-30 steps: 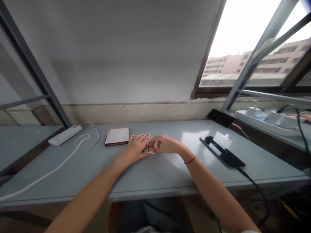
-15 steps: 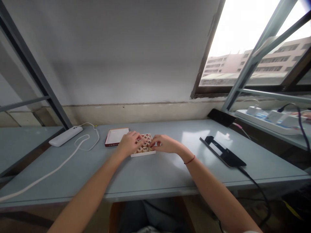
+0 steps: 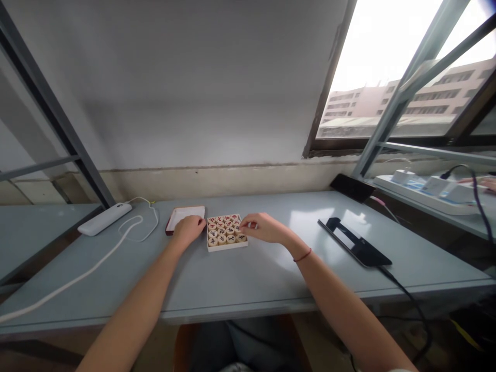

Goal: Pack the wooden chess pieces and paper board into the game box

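A shallow white box point(image 3: 228, 247) holds several round wooden Chinese chess pieces point(image 3: 221, 231) in rows, red characters at the back and black ones in front. At the box's right side, my right hand point(image 3: 265, 227) is closed in a pinch, its fingertips over the right-hand pieces; whether one is between them is hidden. My left hand point(image 3: 189, 229) lies curled left of the box, over the front right part of the red-and-white box lid point(image 3: 188, 211). What its fingers hold, if anything, cannot be seen.
On the left lies a white power strip point(image 3: 104, 219) with a white cable point(image 3: 91, 269). To the right a black phone-like device point(image 3: 358, 245) is plugged into a dark cable. Farther back are a dark tablet-like slab point(image 3: 352, 188) and another power strip point(image 3: 426, 194).
My left hand has moved off the pieces, leftward to the lid, uncovering the rows in the box. My right hand has shifted only slightly at the box's right side.
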Action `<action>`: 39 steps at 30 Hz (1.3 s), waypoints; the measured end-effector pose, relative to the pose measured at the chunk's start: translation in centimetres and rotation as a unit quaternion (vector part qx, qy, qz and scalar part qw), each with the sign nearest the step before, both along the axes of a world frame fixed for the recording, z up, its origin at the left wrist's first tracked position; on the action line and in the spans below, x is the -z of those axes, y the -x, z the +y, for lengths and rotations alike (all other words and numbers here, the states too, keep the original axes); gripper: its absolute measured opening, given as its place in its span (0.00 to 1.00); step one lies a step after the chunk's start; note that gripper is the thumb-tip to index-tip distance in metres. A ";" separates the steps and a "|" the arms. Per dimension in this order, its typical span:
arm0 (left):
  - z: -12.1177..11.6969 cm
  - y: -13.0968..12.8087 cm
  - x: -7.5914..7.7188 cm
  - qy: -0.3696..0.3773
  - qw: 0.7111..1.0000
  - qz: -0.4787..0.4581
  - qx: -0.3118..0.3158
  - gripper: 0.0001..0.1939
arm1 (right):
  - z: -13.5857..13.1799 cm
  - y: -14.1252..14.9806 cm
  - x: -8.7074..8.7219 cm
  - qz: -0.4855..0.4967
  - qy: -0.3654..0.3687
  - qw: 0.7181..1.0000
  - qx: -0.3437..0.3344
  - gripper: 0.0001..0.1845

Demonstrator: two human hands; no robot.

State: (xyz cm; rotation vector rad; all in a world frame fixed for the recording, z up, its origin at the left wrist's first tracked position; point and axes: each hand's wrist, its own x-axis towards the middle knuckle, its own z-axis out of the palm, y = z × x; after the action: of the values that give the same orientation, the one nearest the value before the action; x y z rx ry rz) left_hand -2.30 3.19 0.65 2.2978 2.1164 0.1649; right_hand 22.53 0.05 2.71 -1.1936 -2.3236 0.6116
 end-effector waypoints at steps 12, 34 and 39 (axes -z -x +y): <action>0.0 1.4 -3.3 -0.206 0.869 -0.450 0.008 0.16 | 0.3 0.4 0.7 0.122 -0.052 0.987 0.088 0.25; -2.3 -0.9 -2.0 0.171 0.960 -0.223 0.008 0.18 | 2.0 1.5 3.1 0.142 0.198 0.964 0.105 0.22; -3.1 -0.7 -2.1 0.267 0.938 -0.221 0.025 0.23 | 1.4 0.3 3.0 0.017 0.201 0.979 0.037 0.24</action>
State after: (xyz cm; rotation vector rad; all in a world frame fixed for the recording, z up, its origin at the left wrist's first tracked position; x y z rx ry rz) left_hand -1.59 0.12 2.72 1.7909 1.6248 0.0786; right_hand 22.20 1.49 -0.32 -1.4217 -2.1760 1.1032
